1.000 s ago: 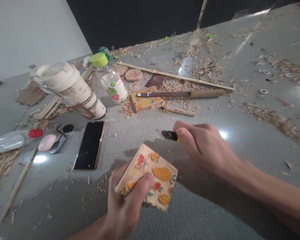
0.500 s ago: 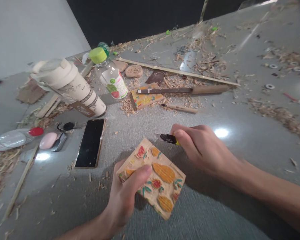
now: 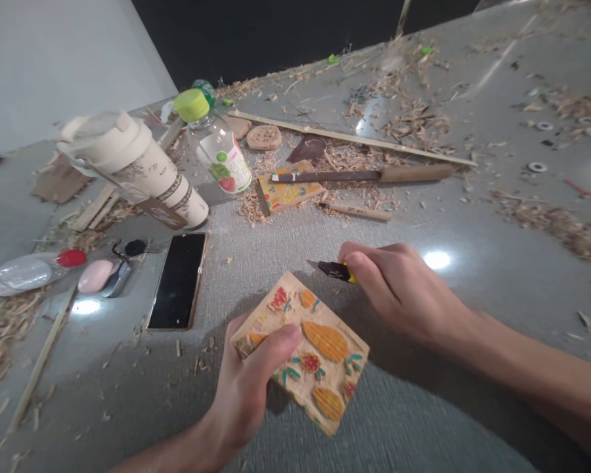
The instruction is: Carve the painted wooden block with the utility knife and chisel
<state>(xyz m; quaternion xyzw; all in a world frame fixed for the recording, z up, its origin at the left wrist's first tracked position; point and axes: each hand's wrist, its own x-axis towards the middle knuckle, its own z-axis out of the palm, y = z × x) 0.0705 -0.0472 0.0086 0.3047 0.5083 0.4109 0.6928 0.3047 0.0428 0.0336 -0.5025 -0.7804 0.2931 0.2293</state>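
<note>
My left hand [image 3: 249, 374] grips a carved wooden block [image 3: 335, 374] by its left side, thumb lying across the top face. Raised orange ovals, red flowers and teal leaves decorate that face, and the block is tilted toward me. My right hand [image 3: 391, 282] is closed around a utility knife [image 3: 337, 270] with a black head and a bit of yellow handle showing. Its thin blade points left, above and apart from the block's upper edge. Most of the knife's handle is hidden inside my fist.
A phone [image 3: 178, 281] lies left of the block. Behind it stand a white tumbler [image 3: 142, 164] and a green-capped bottle [image 3: 221, 157]. Further back, a long wooden-handled tool [image 3: 414, 173] rests across a painted block [image 3: 295, 195], near a small carving tool [image 3: 357, 211] and wood shavings.
Very little differs. The block and the knife have shifted slightly to the right in view, with both hands keeping their grips.
</note>
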